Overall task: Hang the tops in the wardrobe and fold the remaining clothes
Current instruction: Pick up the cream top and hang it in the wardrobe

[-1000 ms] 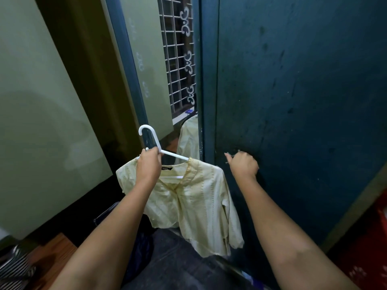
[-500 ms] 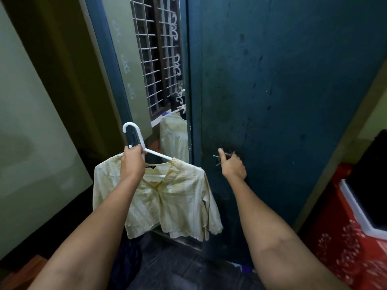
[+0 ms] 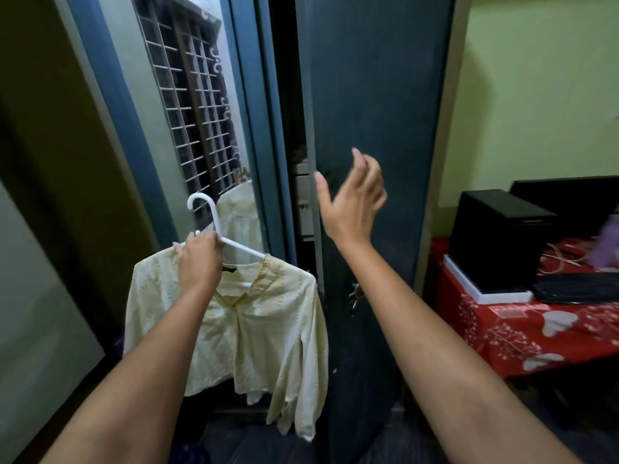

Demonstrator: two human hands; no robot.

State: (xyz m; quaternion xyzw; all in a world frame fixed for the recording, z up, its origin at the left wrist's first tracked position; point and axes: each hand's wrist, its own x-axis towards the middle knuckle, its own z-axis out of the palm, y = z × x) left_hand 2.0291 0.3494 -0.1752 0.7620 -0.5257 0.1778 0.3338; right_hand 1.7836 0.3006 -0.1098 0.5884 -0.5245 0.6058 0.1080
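1. Far left: a pale panel and a dark olive wall, cut off by the frame edge; nothing of the task there.
2. Next, a mirrored wardrobe door (image 3: 187, 135), showing a reflected window grille and a reflection of the same pale top.
3. Left hand (image 3: 199, 259), fingers curled round the neck of a white plastic hanger (image 3: 214, 226), hook up and free; held just beside the mirrored door.
4. Pale yellow collared top (image 3: 241, 329) draped on that hanger, hanging freely in front of the wardrobe, one sleeve trailing low toward the floor. Not yet inside.
5. Dark gap of the wardrobe interior (image 3: 298, 182): only a narrow strip on view, with pale shelves or drawers faintly visible; no rail to be seen, so where the hook goes cannot be told.
6. Right hand (image 3: 353, 202), fingers loose and spread, holding nothing, raised at the edge of the dark blue wardrobe door (image 3: 375, 95), above its key handle (image 3: 355, 296); contact with the edge unclear.
7. Step in hand, judged: opening up to hang this top. Next likely need: door swung wider, hook lifted to a rail inside.
8. Far right: counter under a red patterned cloth (image 3: 522, 333) bearing a black box (image 3: 495, 236); other items there blurred.
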